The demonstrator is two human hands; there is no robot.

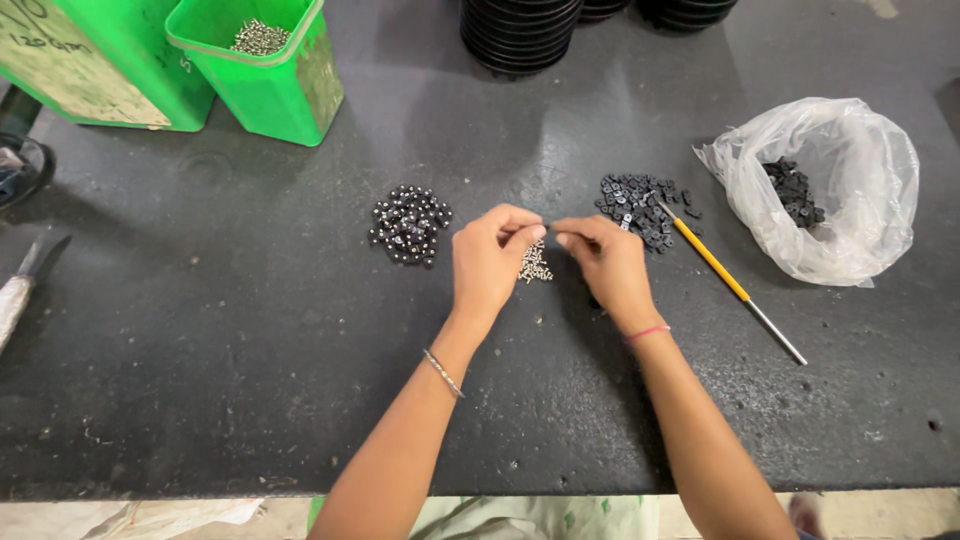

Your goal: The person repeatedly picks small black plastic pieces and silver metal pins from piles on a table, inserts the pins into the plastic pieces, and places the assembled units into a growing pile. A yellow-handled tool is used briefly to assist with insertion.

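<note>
My left hand [492, 260] and my right hand [608, 265] meet fingertip to fingertip over a small heap of silvery screws [536, 264] on the dark table [230, 330]. Both pinch something tiny between thumb and forefinger; what it is cannot be made out. Left of my hands lies a pile of shiny dark round parts [409, 224]. Right of them is a pile of small black square pieces [637, 205].
A yellow-handled tool [728, 281] lies diagonally at the right. A clear plastic bag [830, 185] holds more black pieces. Green bins [265, 65] stand at the back left, one with metal parts. Black stacked rings [520, 35] sit at the back. A blade-like tool [25, 280] lies far left.
</note>
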